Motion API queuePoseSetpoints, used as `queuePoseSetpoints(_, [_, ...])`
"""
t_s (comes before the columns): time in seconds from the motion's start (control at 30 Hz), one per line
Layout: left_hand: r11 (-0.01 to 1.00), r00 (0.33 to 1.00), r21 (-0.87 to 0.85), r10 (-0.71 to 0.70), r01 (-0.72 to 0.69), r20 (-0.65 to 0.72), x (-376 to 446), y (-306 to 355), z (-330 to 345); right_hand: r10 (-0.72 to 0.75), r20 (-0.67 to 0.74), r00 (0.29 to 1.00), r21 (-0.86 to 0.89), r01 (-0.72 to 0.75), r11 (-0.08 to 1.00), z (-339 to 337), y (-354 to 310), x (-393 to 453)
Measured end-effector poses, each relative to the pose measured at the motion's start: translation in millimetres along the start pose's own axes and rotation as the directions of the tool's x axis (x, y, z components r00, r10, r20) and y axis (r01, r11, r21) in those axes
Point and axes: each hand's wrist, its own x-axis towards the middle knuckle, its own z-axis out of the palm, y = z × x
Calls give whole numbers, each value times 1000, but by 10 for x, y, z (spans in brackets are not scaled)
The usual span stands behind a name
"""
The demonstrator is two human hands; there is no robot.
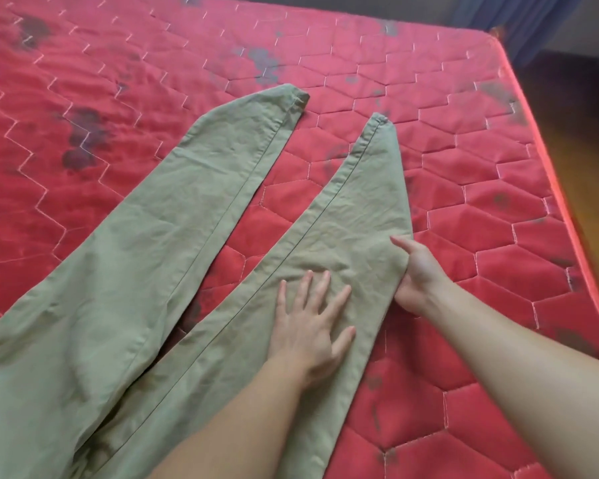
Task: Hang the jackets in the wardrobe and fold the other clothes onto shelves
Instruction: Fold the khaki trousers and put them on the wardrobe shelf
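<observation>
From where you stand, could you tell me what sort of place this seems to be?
Most likely a bedroom in a home. A bare red quilted mattress fills the view, khaki trousers lie spread on it under the left hand and right hand, and a wooden floor shows beside it.

Red quilted mattress [395, 81], wooden floor [588, 174]
</observation>
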Motion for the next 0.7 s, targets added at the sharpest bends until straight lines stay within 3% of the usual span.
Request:
queuePoseSetpoints(0.1, [994, 995, 63, 94, -91, -34, 297, 56, 49, -46, 53, 998, 15, 45, 999, -7, -340, 210])
queuePoseSetpoints(0.23, [986, 987, 87, 148, -142, -60, 487, 81, 46, -92, -10, 996, -16, 92, 996, 50, -814, 477])
queuePoseSetpoints(0.37, [984, 985, 95, 157, -150, -75, 468, 74, 64, -72, -37, 997, 97, 75, 992, 174, -1142, 629])
queuePoseSetpoints(0.5, [984, 986, 95, 155, -149, -62, 471, 70, 45, -141, -75, 987, 200, 154, 968, 275, -1201, 639])
queuePoseSetpoints(0.63, [984, 985, 99, 156, -148, -72, 467, 69, 56, 6, -44, 999, 133, 0, 991, 247, -1173, 694])
queuePoseSetpoints(0.7, [983, 983, 104, 162, -153, -89, 469, 70, 59, 37, 5, 999, 5, -37, 999, 234, -1243, 705])
